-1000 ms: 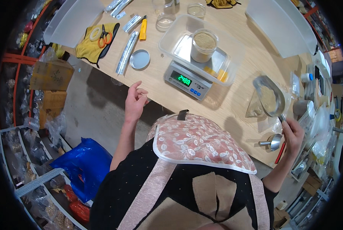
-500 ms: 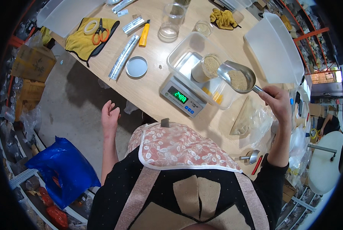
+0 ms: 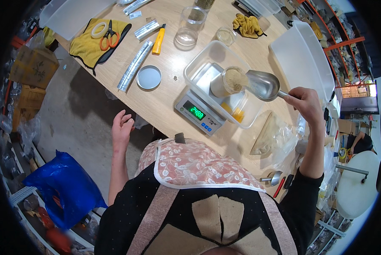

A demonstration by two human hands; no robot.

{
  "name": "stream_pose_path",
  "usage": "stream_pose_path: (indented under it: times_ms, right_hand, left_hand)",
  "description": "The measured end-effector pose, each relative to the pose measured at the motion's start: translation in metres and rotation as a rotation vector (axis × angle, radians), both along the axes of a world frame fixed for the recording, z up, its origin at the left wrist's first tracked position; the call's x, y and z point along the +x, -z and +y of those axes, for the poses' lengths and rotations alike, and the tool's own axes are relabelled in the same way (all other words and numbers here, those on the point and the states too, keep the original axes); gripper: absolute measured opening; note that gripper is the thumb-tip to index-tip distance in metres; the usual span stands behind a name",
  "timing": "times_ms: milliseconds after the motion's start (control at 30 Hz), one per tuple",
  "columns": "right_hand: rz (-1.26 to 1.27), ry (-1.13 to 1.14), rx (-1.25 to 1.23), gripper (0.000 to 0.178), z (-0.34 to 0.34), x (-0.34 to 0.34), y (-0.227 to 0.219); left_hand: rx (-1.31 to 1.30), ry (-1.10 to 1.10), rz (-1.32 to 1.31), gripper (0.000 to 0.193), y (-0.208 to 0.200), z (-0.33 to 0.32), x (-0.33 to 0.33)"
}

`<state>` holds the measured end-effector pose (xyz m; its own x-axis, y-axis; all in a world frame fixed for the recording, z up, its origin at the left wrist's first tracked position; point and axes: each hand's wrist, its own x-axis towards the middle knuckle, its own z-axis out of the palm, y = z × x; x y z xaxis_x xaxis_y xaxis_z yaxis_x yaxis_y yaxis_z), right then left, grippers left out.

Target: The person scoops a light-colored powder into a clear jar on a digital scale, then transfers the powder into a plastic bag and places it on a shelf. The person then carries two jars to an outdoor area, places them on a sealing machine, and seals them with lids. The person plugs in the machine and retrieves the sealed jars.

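Observation:
My right hand (image 3: 303,103) is closed round the handle of a metal scoop (image 3: 265,87). The scoop's mouth tips over a clear jar (image 3: 219,86) filled with beige powder (image 3: 234,80), and powder slides off its lip. That jar leans inside a clear plastic bin (image 3: 194,59), which rests on a digital scale (image 3: 199,114) with a lit green display. Yellow shows under the bin's near right part. Away from the table edge hangs my left hand (image 3: 122,127), with its fingers loosely bent and apart and nothing in it.
Left on the table lie a round lid (image 3: 149,77), a foil strip (image 3: 135,66), a yellow cutter (image 3: 158,40) and orange-handled scissors (image 3: 109,39) on a yellow cloth (image 3: 84,46). A tall clear jar (image 3: 188,32) stands behind. Right are a plastic bag (image 3: 275,142) and a white bin (image 3: 303,57).
The scoop has tipped further toward the jar, and the powder heaped in it has mostly run out. My left hand has hardly moved.

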<state>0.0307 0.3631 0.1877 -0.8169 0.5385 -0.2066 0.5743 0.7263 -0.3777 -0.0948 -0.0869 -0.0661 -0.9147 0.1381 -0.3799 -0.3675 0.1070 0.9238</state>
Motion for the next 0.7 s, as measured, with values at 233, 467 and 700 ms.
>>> stream_pose_path:
  times_ms: [233, 467, 700]
  right_hand:
    - [0.13, 0.064, -0.18, 0.024, 0.017, 0.027, 0.022]
    - [0.201, 0.126, -0.34, 0.017, 0.017, 0.055, 0.032]
    - [0.191, 0.158, -0.343, 0.019, 0.013, 0.063, 0.029]
  left_hand:
    - [0.034, 0.013, 0.011, 0.054, -0.003, 0.001, -0.003]
    - [0.021, 0.05, 0.032, 0.051, -0.014, 0.005, -0.002]
    - [0.003, 0.077, 0.02, 0.049, -0.019, 0.009, 0.001]
